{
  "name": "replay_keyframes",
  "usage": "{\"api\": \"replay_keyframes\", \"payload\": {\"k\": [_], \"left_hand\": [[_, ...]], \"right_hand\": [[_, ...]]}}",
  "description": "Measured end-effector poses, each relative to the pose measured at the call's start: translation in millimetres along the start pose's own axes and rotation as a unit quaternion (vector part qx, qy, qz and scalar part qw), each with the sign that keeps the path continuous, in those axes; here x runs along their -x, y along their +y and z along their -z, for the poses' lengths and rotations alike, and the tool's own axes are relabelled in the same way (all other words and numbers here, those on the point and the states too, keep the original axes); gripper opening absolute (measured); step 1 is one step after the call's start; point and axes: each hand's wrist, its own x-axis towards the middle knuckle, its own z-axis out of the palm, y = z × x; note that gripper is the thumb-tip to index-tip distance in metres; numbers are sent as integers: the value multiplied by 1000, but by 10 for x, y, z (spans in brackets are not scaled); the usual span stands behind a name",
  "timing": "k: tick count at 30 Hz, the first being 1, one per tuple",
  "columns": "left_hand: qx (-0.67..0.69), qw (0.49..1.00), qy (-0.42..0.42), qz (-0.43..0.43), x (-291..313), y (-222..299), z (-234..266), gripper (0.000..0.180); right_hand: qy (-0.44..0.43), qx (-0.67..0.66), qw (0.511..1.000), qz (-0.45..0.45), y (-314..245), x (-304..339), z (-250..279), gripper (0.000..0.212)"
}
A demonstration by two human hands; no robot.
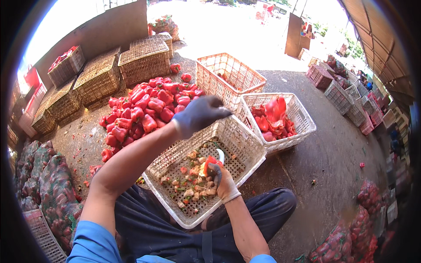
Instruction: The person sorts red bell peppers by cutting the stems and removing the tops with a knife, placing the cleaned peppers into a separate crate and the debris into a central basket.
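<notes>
My left hand (pixel 199 116), in a dark blue-grey glove, reaches over the far rim of the white crate (pixel 160 175) before me. Its fingers are stretched out and I see nothing in them. A torn red bell pepper (pixel 276 109) shows above the right-hand crate (pixel 302 133) of red peppers; whether it rests there or is in the air, I cannot tell. My gloved right hand (pixel 225 182) is closed over the near crate, around a red pepper piece (pixel 209 163) with a pale core. A curved pale knife blade (pixel 220 155) sticks out beside it. Cores and scraps (pixel 193 182) lie in this crate.
A heap of whole red peppers (pixel 151 103) lies on the floor ahead left. Behind it stand stacked crates (pixel 144 61). An orange-white crate (pixel 228 65) stands ahead. Filled net sacks (pixel 55 188) lie at left, more sacks (pixel 337 241) at lower right. Crates (pixel 340 98) line the far right.
</notes>
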Motion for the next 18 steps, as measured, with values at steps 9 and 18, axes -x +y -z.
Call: {"api": "replay_keyframes", "payload": {"k": [9, 18], "left_hand": [[61, 964, -185, 184, 1502, -468, -222, 53], [160, 947, -3, 280, 1753, -545, -486, 36]], "right_hand": [[-83, 175, 981, 1, -135, 63, -294, 25], [-4, 161, 986, 51, 8, 123, -611, 38]]}}
